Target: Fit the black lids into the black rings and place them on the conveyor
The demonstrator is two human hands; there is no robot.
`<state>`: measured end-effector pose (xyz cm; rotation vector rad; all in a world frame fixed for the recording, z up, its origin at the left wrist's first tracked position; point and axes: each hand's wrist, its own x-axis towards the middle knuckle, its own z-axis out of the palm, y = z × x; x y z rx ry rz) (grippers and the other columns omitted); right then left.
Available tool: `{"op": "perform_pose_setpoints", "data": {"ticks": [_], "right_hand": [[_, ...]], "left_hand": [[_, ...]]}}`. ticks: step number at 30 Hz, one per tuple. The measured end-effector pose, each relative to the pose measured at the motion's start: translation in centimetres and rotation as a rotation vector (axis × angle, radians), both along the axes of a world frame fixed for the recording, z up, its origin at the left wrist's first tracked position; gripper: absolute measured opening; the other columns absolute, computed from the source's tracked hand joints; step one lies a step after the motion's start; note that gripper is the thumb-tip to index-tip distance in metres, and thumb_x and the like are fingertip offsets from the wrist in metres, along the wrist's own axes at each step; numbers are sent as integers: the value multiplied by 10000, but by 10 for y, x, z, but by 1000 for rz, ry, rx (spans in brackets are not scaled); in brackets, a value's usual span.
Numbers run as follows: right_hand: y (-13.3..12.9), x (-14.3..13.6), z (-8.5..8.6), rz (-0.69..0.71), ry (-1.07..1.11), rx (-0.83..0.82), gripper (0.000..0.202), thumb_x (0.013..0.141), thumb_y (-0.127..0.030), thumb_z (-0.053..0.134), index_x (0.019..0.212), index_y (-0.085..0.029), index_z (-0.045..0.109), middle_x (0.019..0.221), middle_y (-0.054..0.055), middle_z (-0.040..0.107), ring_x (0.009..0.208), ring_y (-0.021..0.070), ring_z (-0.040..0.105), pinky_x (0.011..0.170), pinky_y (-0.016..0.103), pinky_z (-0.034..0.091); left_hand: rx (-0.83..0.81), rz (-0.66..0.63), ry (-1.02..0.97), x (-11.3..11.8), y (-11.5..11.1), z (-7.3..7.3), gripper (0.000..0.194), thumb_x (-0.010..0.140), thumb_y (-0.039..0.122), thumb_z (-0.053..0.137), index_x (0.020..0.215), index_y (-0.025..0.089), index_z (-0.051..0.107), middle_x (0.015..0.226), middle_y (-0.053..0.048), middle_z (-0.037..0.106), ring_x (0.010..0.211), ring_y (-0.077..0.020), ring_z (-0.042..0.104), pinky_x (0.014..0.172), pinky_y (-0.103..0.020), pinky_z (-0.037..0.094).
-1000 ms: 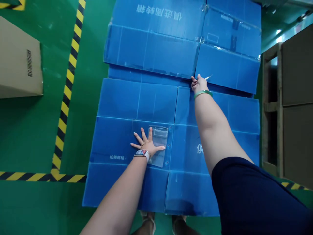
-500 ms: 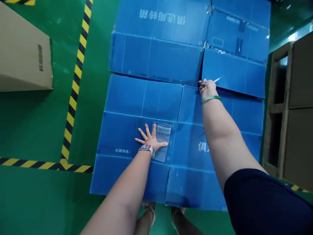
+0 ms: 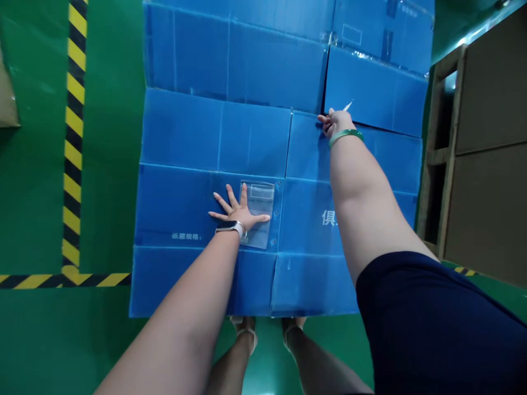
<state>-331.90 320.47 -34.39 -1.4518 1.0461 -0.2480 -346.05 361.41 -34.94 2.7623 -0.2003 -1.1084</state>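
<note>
1. Step in hand, as I judged it: bracing the blue sheet point(image 3: 177, 206) while working at the upper flap point(image 3: 374, 90); the next move called for firm left-side pressure.
2. Left fingers point(image 3: 244, 195): splayed, grasping nothing, flat across a glossy clear pouch point(image 3: 257, 235).
3. Right fingers point(image 3: 323, 119): curled, apparently round a slim white implement point(image 3: 348, 105), beside the flap's corner.
4. Sheet: lay before me, smooth, seemingly plastic, creased into rectangles.
</note>
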Motion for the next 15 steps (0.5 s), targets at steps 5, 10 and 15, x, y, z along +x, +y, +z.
{"op": "perform_pose_setpoints", "data": {"ticks": [5, 10, 15], "right_hand": [[57, -121, 20, -64, 102, 93, 342, 1057, -459, 507, 957, -135, 545, 795, 46, 669, 462, 52, 379, 444, 194, 287], [172, -390, 87, -48, 459, 30, 410, 1025, -550, 475, 980, -161, 596, 786, 38, 684, 472, 81, 417, 461, 216, 335], [272, -635, 213, -173, 902, 222, 383, 986, -461, 615, 768, -149, 573, 616, -34, 556, 468, 90, 439, 482, 218, 376]], "left_hand": [[15, 10, -6, 2, -2, 6, 1475, 516, 857, 792, 1568, 447, -156, 1613, -26, -374, 1441, -491, -335, 1007, -884, -55], [-27, -72, -36, 8, -5, 16, 1468, 550, 918, 723, 1575, 370, -176, 1641, -118, -302, 1442, -566, -240, 949, -918, -2], [111, -207, -152, -73, 17, 96, 776, 981, 732, 282, 1600, 369, -15, 1688, -57, -179, 1544, -354, -154, 1158, -756, 60]]}}
